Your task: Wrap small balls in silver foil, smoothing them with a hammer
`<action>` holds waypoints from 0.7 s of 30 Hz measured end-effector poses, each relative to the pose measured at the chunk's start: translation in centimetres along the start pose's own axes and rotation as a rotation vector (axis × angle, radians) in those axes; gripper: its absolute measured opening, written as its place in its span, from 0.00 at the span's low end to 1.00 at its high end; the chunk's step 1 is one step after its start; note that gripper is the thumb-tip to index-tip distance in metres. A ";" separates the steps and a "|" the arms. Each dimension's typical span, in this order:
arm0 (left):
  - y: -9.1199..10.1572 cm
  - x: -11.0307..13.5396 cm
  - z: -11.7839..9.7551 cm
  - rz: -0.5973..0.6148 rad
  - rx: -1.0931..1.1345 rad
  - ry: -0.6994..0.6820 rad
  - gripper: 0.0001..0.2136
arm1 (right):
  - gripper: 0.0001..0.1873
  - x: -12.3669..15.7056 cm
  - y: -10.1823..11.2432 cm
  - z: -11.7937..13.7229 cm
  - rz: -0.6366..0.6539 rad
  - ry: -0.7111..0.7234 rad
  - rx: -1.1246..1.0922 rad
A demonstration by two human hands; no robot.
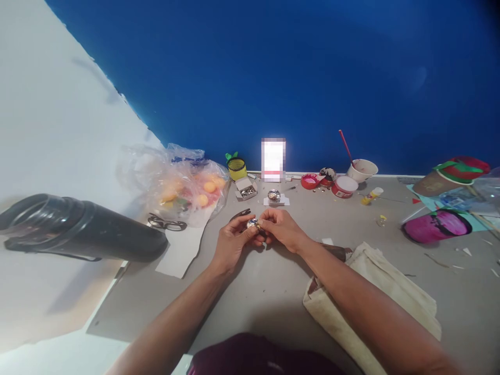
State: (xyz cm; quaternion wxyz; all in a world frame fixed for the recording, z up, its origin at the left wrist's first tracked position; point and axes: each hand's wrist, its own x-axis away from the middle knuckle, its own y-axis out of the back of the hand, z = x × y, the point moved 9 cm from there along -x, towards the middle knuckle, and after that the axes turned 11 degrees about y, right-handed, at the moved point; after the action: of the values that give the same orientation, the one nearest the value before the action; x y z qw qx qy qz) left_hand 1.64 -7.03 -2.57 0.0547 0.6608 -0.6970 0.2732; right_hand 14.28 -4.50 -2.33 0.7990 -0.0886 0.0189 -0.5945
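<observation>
My left hand [233, 240] curls its fingers and thumb round a small ball [252, 223] covered in shiny silver pieces. My right hand [284, 229] is closed in a pinch against the ball's right side; whatever lies between its fingertips is too small to make out. Just beyond the hands, a second silver-covered ball [274, 196] rests on a piece of white card [287, 201]. Left of that ball is an open small box [247, 189] with many tiny silver pieces inside. A dark, slim object [239, 214] lies behind my left fingers, partly hidden.
To the left are a large dark bottle [97, 229], eyeglasses [167, 224] and a plastic bag [187, 182] with orange balls. A cloth [375, 281] lies beneath my right forearm. Paint pots [344, 186], a white cup [363, 169] with a brush and a pink cup [437, 227] stand rightward.
</observation>
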 end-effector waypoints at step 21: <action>0.0 0.0 -1.0 0.151 0.208 0.075 0.16 | 0.05 0.3 1.0 2.9 0.013 0.315 0.842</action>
State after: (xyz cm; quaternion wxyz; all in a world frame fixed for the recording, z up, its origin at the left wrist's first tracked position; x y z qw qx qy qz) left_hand 1.38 -6.62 -1.74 -0.0088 0.5979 -0.7102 0.3716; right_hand 15.74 -4.18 0.34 0.7563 0.3361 -0.1025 -0.5518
